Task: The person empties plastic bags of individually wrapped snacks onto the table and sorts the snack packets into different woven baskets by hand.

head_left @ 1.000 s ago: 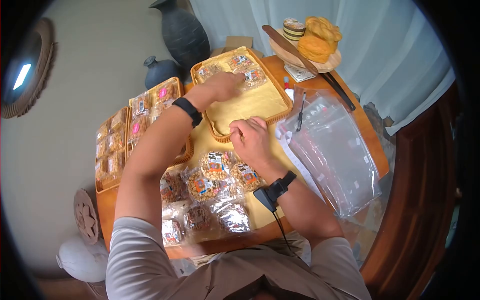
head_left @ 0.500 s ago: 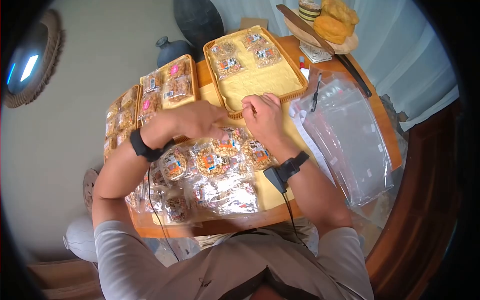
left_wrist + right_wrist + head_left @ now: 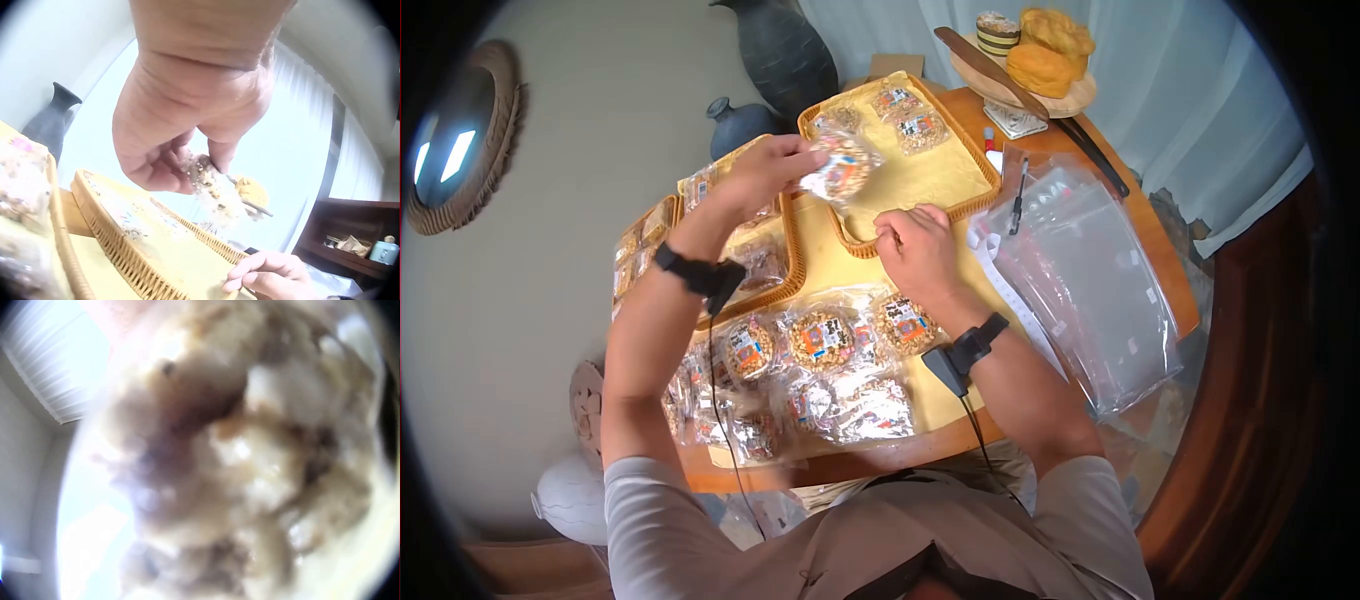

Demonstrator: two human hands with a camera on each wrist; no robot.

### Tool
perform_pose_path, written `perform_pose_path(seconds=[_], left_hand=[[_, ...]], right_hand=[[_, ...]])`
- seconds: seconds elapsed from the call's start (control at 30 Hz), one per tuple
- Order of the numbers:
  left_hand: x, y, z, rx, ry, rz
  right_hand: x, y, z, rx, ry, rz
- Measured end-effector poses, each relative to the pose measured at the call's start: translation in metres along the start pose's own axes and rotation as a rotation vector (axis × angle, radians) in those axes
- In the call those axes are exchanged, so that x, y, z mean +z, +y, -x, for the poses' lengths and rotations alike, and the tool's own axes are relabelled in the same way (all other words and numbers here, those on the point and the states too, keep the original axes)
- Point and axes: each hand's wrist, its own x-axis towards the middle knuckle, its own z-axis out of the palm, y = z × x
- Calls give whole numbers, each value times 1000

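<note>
My left hand (image 3: pixel 772 178) pinches a clear-wrapped nut disc (image 3: pixel 842 170) by its edge, over the left side of the paper-lined wicker tray (image 3: pixel 930 190). In the left wrist view the thumb and fingers of that hand (image 3: pixel 187 134) hold the wrapped disc (image 3: pixel 212 190). My right hand (image 3: pixel 922 255) grips the tray's near rim, fingers curled. Wrapped discs lie inside at the far end; the held one hides part of the left row. Nearer my body, several labelled discs (image 3: pixel 820 340) lie on yellow paper. A blurred nut disc (image 3: pixel 250 462) fills the right wrist view.
Two more trays of packets stand at the left, one with a woven rim (image 3: pixel 800 262). Clear bags (image 3: pixel 1090 290), a pen (image 3: pixel 1017 205) and a white tape (image 3: pixel 1010 300) lie right. Behind are dark vases (image 3: pixel 785 60) and a round board (image 3: pixel 1080 98) with breads.
My left hand went from the tray down to the near packets, picked one up and raised it over the tray. My right hand has stayed at the rim.
</note>
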Motion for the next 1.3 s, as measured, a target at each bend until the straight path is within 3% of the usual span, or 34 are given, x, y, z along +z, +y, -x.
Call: perform_pose_path(seconds=[0.1,0.17,0.27,0.33,0.4,0.57,0.6,0.63,0.67,0.73,0.8,0.87,0.93,0.97,1.03,1.07,1.17,1.27,1.3], left_hand=[[30,-5,-43,-7,67,-230],[52,-18,-74,-73,15,-25],[96,-17,-82,-134,69,120],[104,-12,-83,-219,12,129],[107,-13,-83,-113,-169,-185],[115,-21,-95,-39,-244,-119],[110,-11,-91,39,-271,-320],[106,-5,-85,111,-300,-523],[98,-1,-75,91,-297,-527],[68,5,-51,243,-433,-521],[50,27,5,116,-583,-493],[36,34,50,119,-631,-859],[39,45,93,15,-520,-1120],[38,33,105,17,-521,-1122],[39,1,124,200,-486,-1101],[40,-5,129,201,-480,-1102],[50,-10,134,-1,-393,-904],[50,-18,137,59,-388,-1008],[51,-20,137,159,-371,-910]], right_hand=[[-4,-3,-1,-16,-15,23],[-3,-3,-1,-8,0,7],[-2,-1,0,-4,5,-2],[-1,0,-1,-6,11,5],[0,1,1,0,17,7],[1,0,0,-14,40,-2],[0,0,0,-16,31,-9],[-2,0,-1,-21,25,-1],[-2,0,-1,-20,23,0],[-1,-1,0,-4,28,-37],[-4,0,-1,29,-85,81],[-1,-1,-2,7,-11,4],[2,1,0,-6,28,10],[2,1,-1,-5,30,10],[2,1,-1,1,22,3],[1,0,-1,-5,22,2],[0,-1,0,13,11,1],[-1,-1,-1,-3,17,12],[-1,-2,-1,-2,19,13]])
